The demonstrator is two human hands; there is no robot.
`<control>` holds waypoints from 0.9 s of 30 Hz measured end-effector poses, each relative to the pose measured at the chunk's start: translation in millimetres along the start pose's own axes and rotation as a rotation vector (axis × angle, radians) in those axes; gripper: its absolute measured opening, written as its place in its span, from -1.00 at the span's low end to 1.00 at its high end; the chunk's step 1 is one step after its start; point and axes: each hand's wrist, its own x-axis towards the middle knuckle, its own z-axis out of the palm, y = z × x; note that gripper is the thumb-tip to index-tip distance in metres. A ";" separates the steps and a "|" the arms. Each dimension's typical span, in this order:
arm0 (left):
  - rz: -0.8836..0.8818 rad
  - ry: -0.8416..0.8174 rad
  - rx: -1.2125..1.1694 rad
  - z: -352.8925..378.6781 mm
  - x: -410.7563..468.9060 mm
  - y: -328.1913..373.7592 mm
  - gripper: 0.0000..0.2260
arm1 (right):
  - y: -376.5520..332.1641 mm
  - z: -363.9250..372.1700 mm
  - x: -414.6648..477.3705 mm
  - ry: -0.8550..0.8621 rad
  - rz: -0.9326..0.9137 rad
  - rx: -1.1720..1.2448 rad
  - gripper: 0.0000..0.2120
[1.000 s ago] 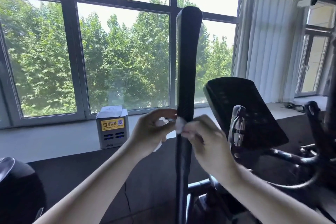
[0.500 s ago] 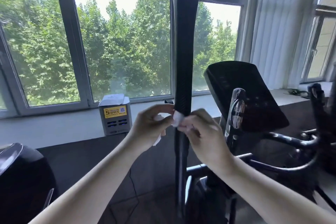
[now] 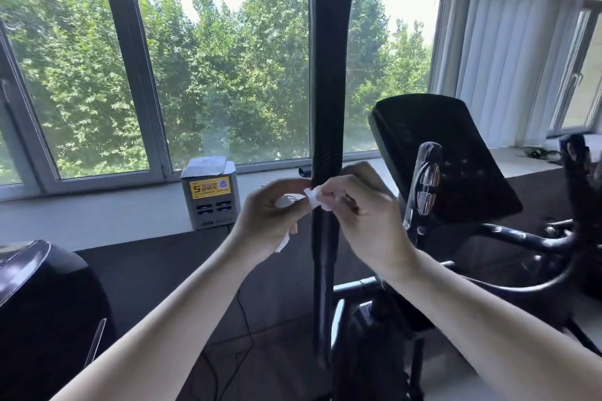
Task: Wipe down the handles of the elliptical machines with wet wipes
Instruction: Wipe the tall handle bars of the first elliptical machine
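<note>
Tall windows (image 3: 211, 75) back a black upright handle (image 3: 329, 91). Just before it the left hand (image 3: 273, 215) and right hand (image 3: 365, 215) pinch a white wet wipe (image 3: 314, 198), fingers curled on it. Better to spread the wipe fully, then wrap the handle. Right of the handle the console (image 3: 449, 156) crowds; its left is roomier.

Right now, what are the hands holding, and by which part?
Both hold one white wet wipe in front of the upright black handle. The right hand pinches its upper edge at the fingertips; the left hand grips the rest, a corner hanging below.
</note>
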 end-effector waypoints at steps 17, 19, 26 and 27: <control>0.012 0.033 -0.017 1.8 -1.4 5.0 -0.90 | 9.6 1.5 14.9 0.156 0.181 0.252 -0.85; 0.017 0.046 -0.012 3.1 -1.4 5.4 -0.90 | 3.8 3.9 4.3 0.176 0.163 0.306 -0.88; 0.034 0.055 0.014 7.1 -4.6 3.5 -0.90 | 11.8 10.4 -39.4 0.204 0.286 0.358 -0.88; 0.040 0.057 0.017 7.0 -5.2 3.9 -0.89 | 14.5 10.4 -53.0 0.178 0.306 0.350 -0.85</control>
